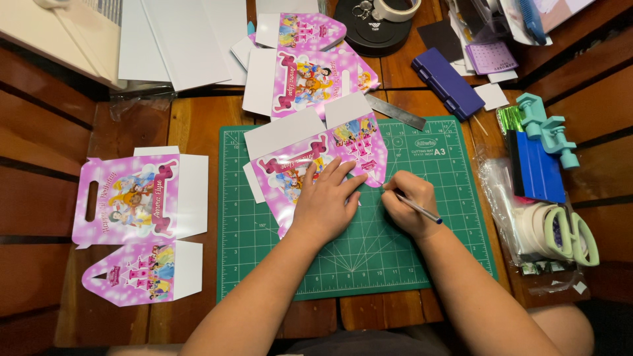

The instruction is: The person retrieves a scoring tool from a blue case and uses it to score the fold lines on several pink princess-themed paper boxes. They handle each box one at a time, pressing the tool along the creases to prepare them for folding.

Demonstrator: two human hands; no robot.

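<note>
Pink printed card box cutout (310,161) pinned flat under left hand (324,201), fingers spread; right hand (405,207) fingers clamped on slim craft knife (419,210), trimming edge beside fingertips. Next: steady pull along line.

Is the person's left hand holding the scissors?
No, the left hand lies flat on the pink printed card on the green cutting mat, while the scissors lie off to the right.

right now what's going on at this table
A person presses a pink printed card cutout flat on a green cutting mat with the left hand. The right hand holds a thin pen-like tool with its tip at the cutout's edge. More pink cutouts lie on the wooden table to the left.
</note>
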